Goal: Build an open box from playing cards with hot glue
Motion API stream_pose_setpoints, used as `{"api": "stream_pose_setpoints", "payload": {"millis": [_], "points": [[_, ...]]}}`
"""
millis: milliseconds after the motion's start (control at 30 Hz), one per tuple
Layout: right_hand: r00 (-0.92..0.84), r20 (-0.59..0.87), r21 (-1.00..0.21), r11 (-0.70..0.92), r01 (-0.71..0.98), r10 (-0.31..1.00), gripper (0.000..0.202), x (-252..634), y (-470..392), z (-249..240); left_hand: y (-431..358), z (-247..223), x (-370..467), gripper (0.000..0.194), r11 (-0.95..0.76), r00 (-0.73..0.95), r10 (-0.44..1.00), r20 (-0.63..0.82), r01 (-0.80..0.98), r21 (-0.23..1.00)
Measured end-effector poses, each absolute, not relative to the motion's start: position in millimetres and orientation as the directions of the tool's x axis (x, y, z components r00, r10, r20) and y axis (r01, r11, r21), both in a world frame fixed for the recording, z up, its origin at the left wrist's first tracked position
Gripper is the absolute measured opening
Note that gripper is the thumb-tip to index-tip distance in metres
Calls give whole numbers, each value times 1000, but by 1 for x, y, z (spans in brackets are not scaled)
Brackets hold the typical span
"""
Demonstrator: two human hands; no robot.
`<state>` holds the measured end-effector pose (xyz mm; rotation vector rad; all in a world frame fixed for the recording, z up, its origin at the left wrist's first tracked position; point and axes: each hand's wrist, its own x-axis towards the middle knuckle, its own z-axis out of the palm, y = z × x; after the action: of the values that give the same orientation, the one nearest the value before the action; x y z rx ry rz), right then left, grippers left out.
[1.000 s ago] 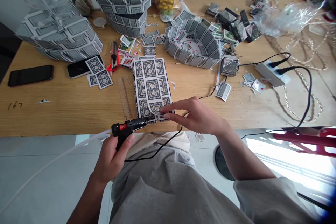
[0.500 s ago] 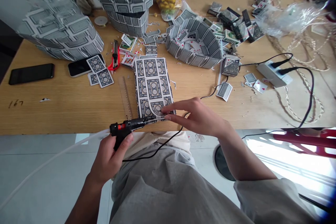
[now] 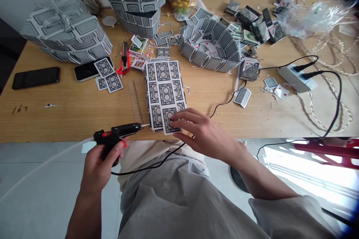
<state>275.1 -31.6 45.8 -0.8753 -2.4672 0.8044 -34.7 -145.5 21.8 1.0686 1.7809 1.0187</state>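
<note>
My left hand (image 3: 99,162) is wrapped round the handle of a black glue gun (image 3: 119,133), whose nozzle points right, near the lower left corner of a card-covered panel (image 3: 166,93). A clear glue stick trails from the gun's back. Rows of blue-patterned playing cards cover the panel, which lies near the table's front edge. My right hand (image 3: 200,132) rests with spread fingertips on the bottom middle card (image 3: 168,117), which lies flat and sticks out a little past the panel's lower edge.
Behind the panel is an open basket of folded cards (image 3: 210,44). Two larger card structures (image 3: 67,30) stand at the back left. A ruler (image 3: 135,101), a red-handled cutter (image 3: 124,58), two phones (image 3: 36,77) and a power strip (image 3: 297,78) lie about. The gun's cord (image 3: 151,167) crosses my lap.
The glue gun has moved left, away from under the bottom card. That card, bent up before, now lies flat, with my right hand's fingers spread on it.
</note>
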Motion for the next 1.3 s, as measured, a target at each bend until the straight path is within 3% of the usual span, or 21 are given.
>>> {"api": "stream_pose_setpoints", "payload": {"millis": [100,233,367,467,533,633,967,1067,1167,1200,1267,1300], "points": [[-720,221,-577,683,447,658,22,273,-36,39,-140,20,-42,32,316,-417,848,-327,-97,944],[-693,293,-533,714,453,658,18,269,-39,33,-131,14,-52,41,319,-562,740,-370,-192,928],[-675,332,-541,719,436,659,17,265,-34,27,-122,10,-64,53,510,-641,665,-383,15,860],[-648,358,-554,712,431,672,16,265,-29,20,-111,12,-75,60,693,-654,652,-383,310,651],[-615,374,-559,698,447,694,14,265,-27,17,-102,15,-81,60,718,-629,682,-373,482,501],[-571,387,-573,674,466,724,11,266,-27,13,-87,18,-86,60,665,-572,747,-339,638,388],[-545,394,-626,650,431,740,5,267,-24,10,-59,22,-84,67,578,-555,778,-294,816,-12],[-552,395,-640,651,408,735,5,267,-22,10,-65,29,-77,53,592,-588,801,-111,806,0],[-560,402,-646,658,388,725,5,267,-21,10,-75,34,-52,32,380,-418,871,256,906,188],[-560,406,-646,660,383,722,5,267,-21,10,-78,35,-39,26,203,-282,881,380,951,233],[-556,412,-645,662,382,722,6,267,-21,10,-81,32,-11,11,-192,37,870,492,944,267],[-551,413,-644,660,386,725,6,267,-22,9,-82,30,3,20,-345,174,854,491,895,283]]}}
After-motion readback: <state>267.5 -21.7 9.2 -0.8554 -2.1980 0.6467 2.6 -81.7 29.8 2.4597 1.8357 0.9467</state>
